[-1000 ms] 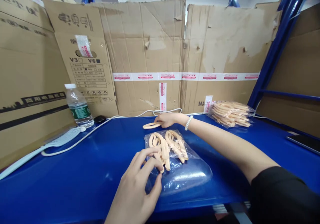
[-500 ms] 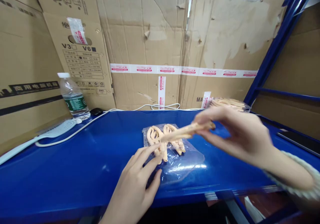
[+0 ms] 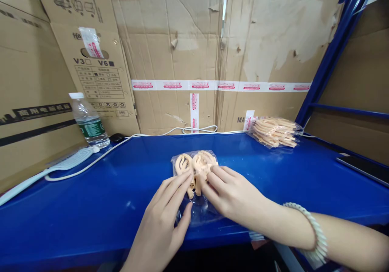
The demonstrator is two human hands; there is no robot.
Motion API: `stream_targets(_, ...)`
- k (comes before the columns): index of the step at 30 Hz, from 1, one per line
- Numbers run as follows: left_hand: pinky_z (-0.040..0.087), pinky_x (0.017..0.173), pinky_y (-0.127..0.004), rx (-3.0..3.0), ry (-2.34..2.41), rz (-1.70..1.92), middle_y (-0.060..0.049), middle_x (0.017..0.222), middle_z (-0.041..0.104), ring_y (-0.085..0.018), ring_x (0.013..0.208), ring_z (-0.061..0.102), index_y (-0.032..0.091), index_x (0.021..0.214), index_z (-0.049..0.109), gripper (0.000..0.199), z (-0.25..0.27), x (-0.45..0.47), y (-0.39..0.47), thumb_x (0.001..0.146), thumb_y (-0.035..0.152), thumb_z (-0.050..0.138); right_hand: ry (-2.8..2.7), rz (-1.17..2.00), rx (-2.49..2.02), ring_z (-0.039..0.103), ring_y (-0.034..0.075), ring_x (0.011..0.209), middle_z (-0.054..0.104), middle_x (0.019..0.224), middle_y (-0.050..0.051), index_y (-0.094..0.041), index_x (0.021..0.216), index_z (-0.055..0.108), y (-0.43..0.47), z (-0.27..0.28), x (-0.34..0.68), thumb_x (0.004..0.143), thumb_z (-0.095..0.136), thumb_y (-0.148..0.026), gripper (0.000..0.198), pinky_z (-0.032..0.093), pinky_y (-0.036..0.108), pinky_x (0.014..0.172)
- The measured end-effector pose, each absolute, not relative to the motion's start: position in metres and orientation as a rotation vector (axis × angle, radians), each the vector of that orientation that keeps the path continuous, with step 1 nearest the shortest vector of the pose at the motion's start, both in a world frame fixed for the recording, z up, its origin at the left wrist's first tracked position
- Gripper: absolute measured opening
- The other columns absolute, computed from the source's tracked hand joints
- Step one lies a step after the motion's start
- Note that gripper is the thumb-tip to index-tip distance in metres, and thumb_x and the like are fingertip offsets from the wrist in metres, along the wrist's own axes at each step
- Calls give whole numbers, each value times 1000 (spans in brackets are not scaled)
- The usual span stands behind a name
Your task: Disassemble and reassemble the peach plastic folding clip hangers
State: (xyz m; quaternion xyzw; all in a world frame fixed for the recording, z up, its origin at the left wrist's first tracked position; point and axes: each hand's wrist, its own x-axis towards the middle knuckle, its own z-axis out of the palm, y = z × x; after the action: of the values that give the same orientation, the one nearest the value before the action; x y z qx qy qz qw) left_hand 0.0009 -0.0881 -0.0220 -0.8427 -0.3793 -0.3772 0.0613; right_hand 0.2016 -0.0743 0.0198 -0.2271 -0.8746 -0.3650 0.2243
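Touching pale loops on or in clear bag with left hand, with fingers half opened; touching them also with right hand, cannot tell if gripping.

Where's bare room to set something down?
Two bare patches on the blue table: left, between the white cable and the left hand; right, between the right hand, the bagged bundle and the dark slab. Crowded: the centre, both hands at the clear bag, and the far-left corner, bottle beside brush.
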Motion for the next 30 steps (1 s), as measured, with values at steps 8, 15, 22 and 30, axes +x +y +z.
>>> stream_targets(8, 49, 102, -34, -2490, -1231, -1375, -2, 135, 56, -21, 125, 53, 28, 124, 58, 30, -17, -15, -100, 96, 20, 48, -2448, -555, -932, 54, 30, 109, 62, 118, 16, -12, 127, 56, -108, 35, 260, 94, 35, -3, 40, 53, 48, 85)
stream_targets(15, 53, 95, -31, -2446, -1281, -1308, -1, 134, 58, -21, 119, 60, 29, 110, 61, 22, -17, -32, -96, 92, 24, 50, -2269, 32, -1070, 51, 20, 120, 48, 135, 7, -25, 104, 59, -93, 12, 270, 97, 46, -16, 17, 47, 34, 96)
stream_targets(22, 57, 72, -23, -2315, -1792, -1683, 2, 90, 73, -18, 86, 72, 25, 87, 62, 16, -18, -12, -107, 92, 40, 57, -1875, 304, -1120, 61, 14, 81, 65, 88, 1, -22, 87, 58, -104, 1, 256, 100, 47, -28, 18, 46, 24, 72)
stream_targets(30, 55, 65, -24, -2065, -1746, -1654, 0, 92, 61, -12, 64, 63, 27, 119, 57, 28, -28, 6, -123, 92, 30, 55, -1817, 349, -1215, 46, 12, 50, 50, 57, -8, -23, 98, 49, -97, -14, 248, 99, 46, -29, 7, 37, 21, 50)
